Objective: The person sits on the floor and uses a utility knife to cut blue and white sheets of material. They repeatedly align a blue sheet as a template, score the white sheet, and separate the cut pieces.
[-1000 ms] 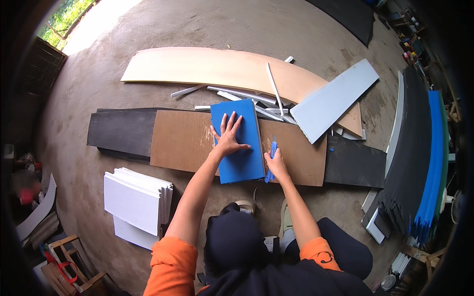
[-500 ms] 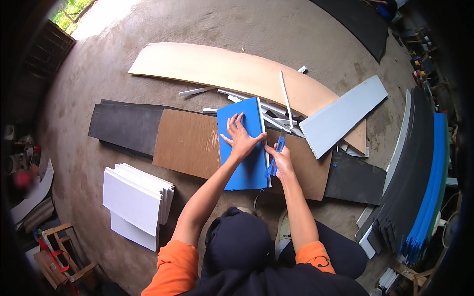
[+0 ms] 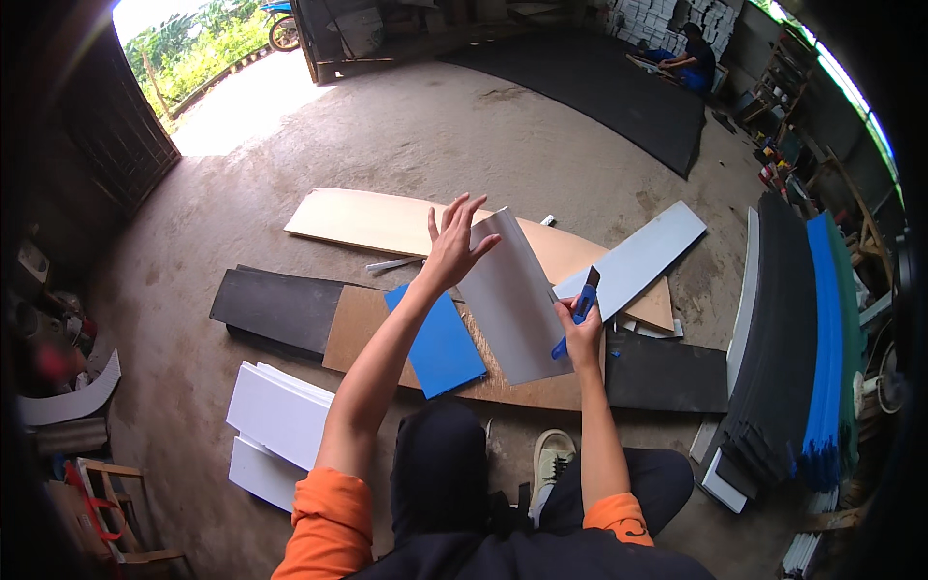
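Observation:
A white foam sheet [image 3: 512, 300] stands tilted up over the boards in front of me. My right hand [image 3: 580, 338] is closed round a blue utility knife [image 3: 582, 307], its dark blade pointing away from me. The thumb and fingers of that hand also meet the sheet's right edge. My left hand [image 3: 452, 249] is at the sheet's upper left edge, fingers spread, the thumb lying against or just over it. Below and left of the sheet, a blue foam sheet [image 3: 435, 343] lies on the brown board [image 3: 362, 333].
White sheets [image 3: 280, 411] are stacked at the left. Beyond the brown board lie a long beige sheet [image 3: 362, 215] and a pale sheet [image 3: 643, 256]. Black and blue sheets [image 3: 826, 319] lean at the right. Far off, a person [image 3: 691, 63] sits beside a large black sheet [image 3: 599, 92].
The white sheet has come off the brown board and is raised and tilted. My left hand has left the blue sheet, which now lies turned further left. The view has tipped upward.

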Demonstrator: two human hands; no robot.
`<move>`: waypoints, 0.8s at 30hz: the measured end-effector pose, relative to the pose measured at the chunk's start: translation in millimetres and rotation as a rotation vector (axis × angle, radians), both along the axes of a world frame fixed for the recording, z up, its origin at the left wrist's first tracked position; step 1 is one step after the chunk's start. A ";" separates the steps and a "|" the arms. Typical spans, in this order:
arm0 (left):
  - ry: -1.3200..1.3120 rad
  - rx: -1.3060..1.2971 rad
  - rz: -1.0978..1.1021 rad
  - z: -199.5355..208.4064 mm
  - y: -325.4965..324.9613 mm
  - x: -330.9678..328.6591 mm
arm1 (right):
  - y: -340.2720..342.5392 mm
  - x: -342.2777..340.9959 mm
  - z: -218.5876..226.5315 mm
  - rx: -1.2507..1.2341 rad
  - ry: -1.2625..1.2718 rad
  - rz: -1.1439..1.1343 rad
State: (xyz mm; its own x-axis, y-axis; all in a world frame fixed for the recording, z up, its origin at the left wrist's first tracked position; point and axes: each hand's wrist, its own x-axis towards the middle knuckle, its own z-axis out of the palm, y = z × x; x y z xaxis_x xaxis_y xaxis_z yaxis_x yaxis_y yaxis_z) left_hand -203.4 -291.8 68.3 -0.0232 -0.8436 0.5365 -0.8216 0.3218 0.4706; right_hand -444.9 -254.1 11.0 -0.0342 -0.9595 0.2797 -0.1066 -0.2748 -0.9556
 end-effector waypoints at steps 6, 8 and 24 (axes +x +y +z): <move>0.151 0.116 -0.408 33.3 14.0 -32.7 | 23.0 -44.2 -15.4 -0.118 0.085 -0.266; 0.107 0.109 -0.390 24.1 29.4 -60.6 | 30.8 -64.6 -21.9 0.131 -0.245 -0.236; -0.403 0.086 -0.268 -18.9 64.5 -116.6 | 91.2 -75.9 22.9 0.532 -0.419 0.245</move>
